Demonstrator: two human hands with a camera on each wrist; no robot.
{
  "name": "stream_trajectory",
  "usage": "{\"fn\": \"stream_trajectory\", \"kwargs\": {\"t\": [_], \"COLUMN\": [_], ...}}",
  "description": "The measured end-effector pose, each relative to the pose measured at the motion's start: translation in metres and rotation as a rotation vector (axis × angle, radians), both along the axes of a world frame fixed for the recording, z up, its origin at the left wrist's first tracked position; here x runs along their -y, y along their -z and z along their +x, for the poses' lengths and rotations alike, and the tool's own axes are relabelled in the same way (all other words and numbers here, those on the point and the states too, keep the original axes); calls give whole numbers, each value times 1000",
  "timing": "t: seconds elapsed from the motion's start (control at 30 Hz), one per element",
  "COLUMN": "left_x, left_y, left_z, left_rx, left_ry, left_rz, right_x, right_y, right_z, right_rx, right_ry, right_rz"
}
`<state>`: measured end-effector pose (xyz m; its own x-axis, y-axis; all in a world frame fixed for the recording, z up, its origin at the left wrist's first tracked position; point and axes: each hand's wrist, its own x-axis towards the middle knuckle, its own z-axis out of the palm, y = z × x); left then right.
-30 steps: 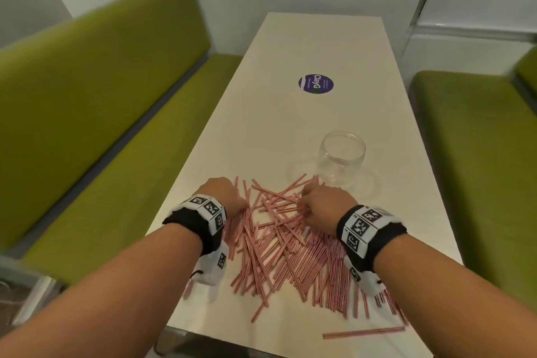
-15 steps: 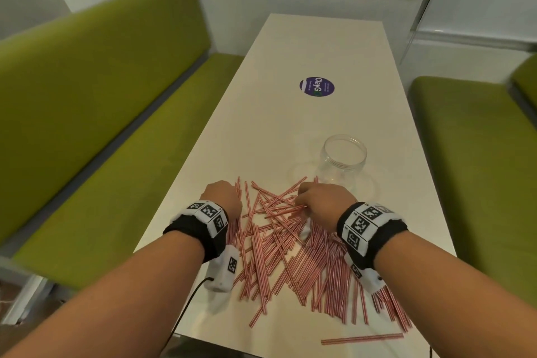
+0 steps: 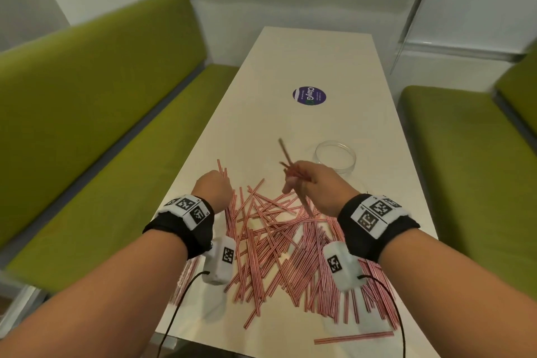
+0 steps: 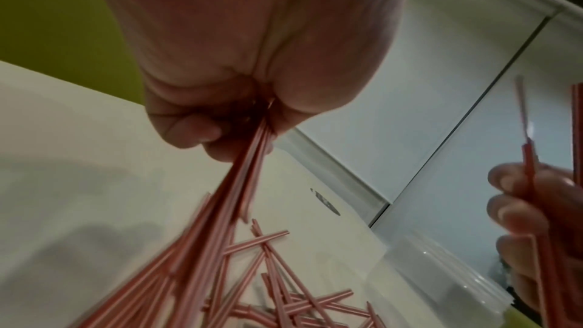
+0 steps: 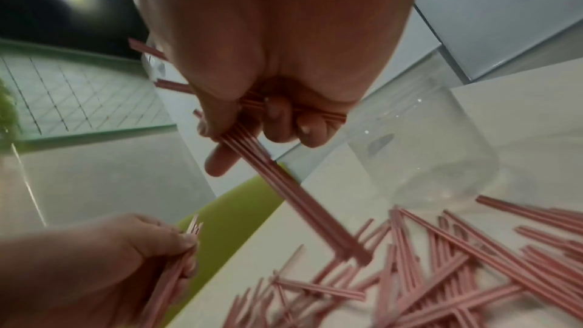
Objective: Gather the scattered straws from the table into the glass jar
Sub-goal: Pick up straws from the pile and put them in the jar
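Pink striped straws (image 3: pixel 270 241) lie scattered in a heap on the near end of the white table (image 3: pixel 290 61). My left hand (image 3: pixel 216 183) grips a bundle of straws (image 4: pixel 221 208) at the heap's left edge, their lower ends still fanning down toward the table. My right hand (image 3: pixel 296 180) is raised above the heap and holds a few straws (image 5: pixel 284 183) slanting up and to the left. The clear glass jar (image 3: pixel 334 157) stands upright just beyond and right of the right hand, and looks empty.
A round purple sticker (image 3: pixel 309 96) lies on the table beyond the jar. One stray straw (image 3: pixel 353 337) sits near the table's front edge. Green benches (image 3: pixel 87 125) flank the table on both sides. Wrist camera cables (image 3: pixel 180 299) hang off the near edge.
My right hand has lifted off the heap with a few straws in it. The left hand has closed round a bundle at the left and risen slightly.
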<state>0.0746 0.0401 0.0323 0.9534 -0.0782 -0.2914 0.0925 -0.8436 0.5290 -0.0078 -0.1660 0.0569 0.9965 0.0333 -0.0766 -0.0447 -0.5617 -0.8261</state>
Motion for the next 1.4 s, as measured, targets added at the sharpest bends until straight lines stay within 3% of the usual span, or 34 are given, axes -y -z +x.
{"fn": "stream_trajectory", "kwargs": {"t": [0.13,0.27,0.33,0.4,0.5,0.6,0.7,0.8,1.07,1.27,1.4], "left_x": [8,26,34,43,60,79,95,103,98,68,57], "left_y": [-1,-10,-9,-5,2,15,23,32,14,-1,2], "left_z": [2,-10,-13,-18,-30,-37,-45,-51,-44,-32,-37], "left_rx": [81,15,32,80,133,137,140,114,88,-80,-139], "left_ry": [-178,-131,10,245,562,687,746,796,784,667,569], "left_rz": [-476,-724,-571,-277,121,272,385,445,461,206,173], "right_x": [-2,2,7,14,34,56,63,58,48,53,58], "right_y": [-17,-29,-28,-17,4,23,41,57,64,66,63], "right_z": [1,-5,-11,-17,-29,-48,-65,-72,-64,-60,-57], "right_rx": [113,184,113,8,-75,-171,-356,-452,-426,-426,-451], "right_ry": [55,163,221,264,313,365,415,427,400,401,355], "right_rz": [217,399,442,418,7,-426,-587,-595,-609,-563,-572]}}
